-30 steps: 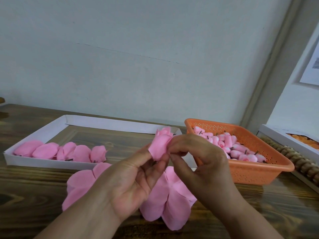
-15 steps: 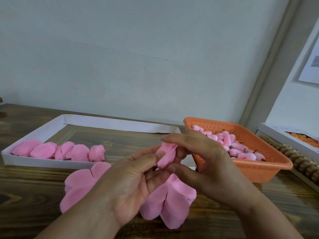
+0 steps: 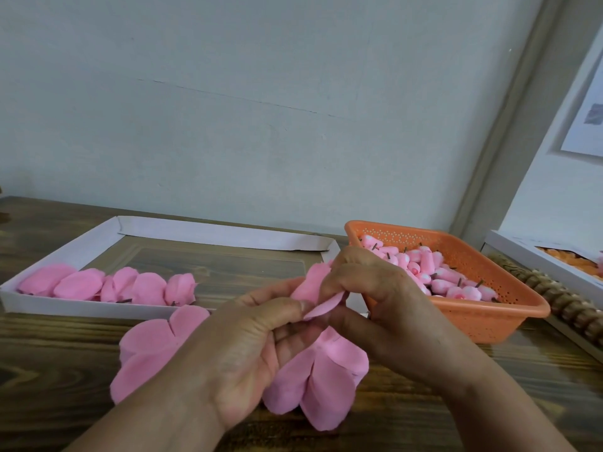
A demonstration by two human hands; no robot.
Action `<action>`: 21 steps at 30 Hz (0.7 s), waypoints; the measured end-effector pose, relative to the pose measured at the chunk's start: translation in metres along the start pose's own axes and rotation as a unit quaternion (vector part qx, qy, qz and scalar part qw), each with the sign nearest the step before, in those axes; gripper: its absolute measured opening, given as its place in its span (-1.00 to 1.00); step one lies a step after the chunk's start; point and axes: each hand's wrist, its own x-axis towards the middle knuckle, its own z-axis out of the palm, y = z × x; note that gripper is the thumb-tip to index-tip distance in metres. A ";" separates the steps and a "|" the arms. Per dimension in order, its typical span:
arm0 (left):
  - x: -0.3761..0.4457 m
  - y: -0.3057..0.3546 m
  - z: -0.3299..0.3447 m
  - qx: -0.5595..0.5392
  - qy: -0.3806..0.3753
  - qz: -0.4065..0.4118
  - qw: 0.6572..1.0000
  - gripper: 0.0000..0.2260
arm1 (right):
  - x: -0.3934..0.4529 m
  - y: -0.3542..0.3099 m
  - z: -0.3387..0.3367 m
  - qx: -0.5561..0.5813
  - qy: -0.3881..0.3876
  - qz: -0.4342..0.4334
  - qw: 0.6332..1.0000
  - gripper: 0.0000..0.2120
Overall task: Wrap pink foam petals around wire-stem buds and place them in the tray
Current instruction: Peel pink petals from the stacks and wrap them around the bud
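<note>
1. A wooden surface (image 3: 49, 370) carries a white tray (image 3: 81, 309) of finished flowers and an orange basket (image 3: 489, 321) of buds.
2. Loose petals (image 3: 329, 380) lie under the hands.
3. The left hand (image 3: 248, 350) and right hand (image 3: 375, 298) both pinch one petal (image 3: 313, 285) above the surface, between tray and basket.
4. The foam looks light, soft and easily creased; it is best held at its edges.

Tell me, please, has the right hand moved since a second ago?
Yes. The right hand has dropped and curled over the pink petal, now level with the orange basket's front wall, not its back rim.
</note>
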 end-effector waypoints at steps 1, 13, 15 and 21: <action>0.000 0.000 0.000 0.001 0.000 0.002 1.000 -0.62 | 0.000 -0.001 0.000 -0.002 0.005 0.004 1.000 -0.89; -0.001 0.000 0.001 0.006 -0.008 0.034 0.999 -0.54 | 0.002 -0.001 0.013 -0.015 0.074 0.052 0.996 -0.84; -0.002 0.001 0.001 0.013 -0.014 0.043 0.999 -0.56 | 0.003 -0.001 0.014 -0.013 0.085 0.058 0.995 -0.85; -0.003 -0.003 0.003 0.024 0.012 0.059 0.998 -0.64 | 0.003 -0.004 0.014 0.003 0.088 0.066 0.994 -0.81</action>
